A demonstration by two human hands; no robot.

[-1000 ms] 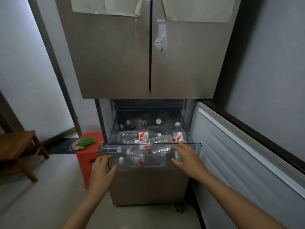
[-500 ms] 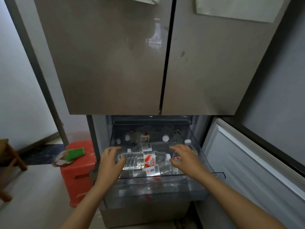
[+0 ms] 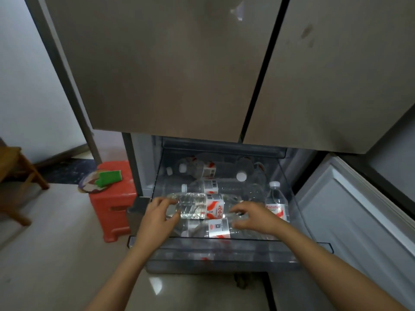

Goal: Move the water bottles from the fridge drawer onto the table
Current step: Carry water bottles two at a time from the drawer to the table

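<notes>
Both hands have closed in: left hand (image 3: 157, 218) and right hand (image 3: 258, 217) each curl a grip round a water bottle (image 3: 193, 205) lying crosswise in the fridge drawer (image 3: 247, 242), neck pointing right; other bottles (image 3: 211, 187) crowd behind, an upright bottle (image 3: 276, 203) beside.

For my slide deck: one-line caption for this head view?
Left hand grips, right hand rests on, a lying clear plastic water bottle in the open transparent fridge drawer.

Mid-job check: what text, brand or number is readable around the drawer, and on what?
"Wahaha", faint red print: upright bottle label.
White script on red, unreadable: gripped bottle label.
Barcodes and small print, unreadable: other bottles.
Nothing readable: fridge doors.
</notes>
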